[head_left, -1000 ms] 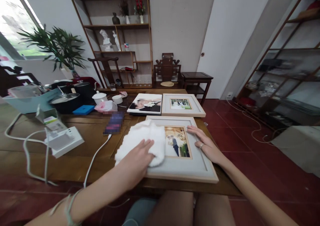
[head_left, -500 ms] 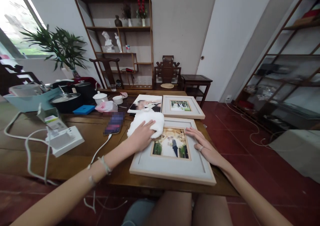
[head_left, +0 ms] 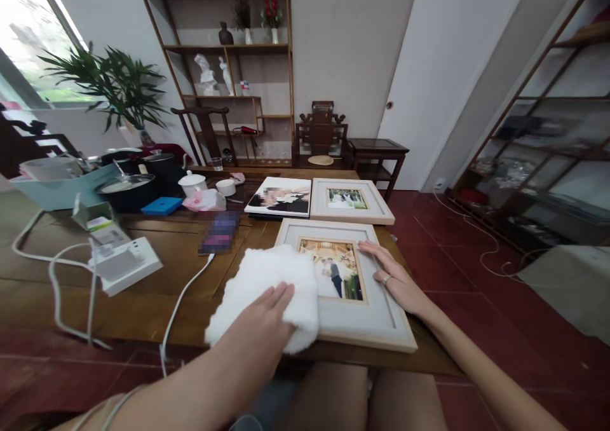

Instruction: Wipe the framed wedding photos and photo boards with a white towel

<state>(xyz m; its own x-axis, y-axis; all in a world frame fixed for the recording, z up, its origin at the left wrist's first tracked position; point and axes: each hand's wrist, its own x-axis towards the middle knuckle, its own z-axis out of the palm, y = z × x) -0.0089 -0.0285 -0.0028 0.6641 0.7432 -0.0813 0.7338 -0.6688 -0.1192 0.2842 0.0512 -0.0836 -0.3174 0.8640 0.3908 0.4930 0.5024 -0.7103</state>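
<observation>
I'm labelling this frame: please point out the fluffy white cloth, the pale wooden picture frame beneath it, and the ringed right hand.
fluffy white cloth (head_left: 252, 275), head view, its bare middle.
pale wooden picture frame (head_left: 352, 320), head view, its lower grey mat.
right hand (head_left: 395, 281), head view, back of hand.

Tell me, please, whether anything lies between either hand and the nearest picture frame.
Yes: the white cloth lies under the left hand and covers the near left corner of the picture frame. The right hand rests flat on the frame's right border with nothing visible between.

Wooden table (head_left: 157, 243) carries large frame (head_left: 362, 324), small frame (head_left: 350, 200), print (head_left: 281, 197), phone (head_left: 218, 232), power strip (head_left: 124, 264).
</observation>
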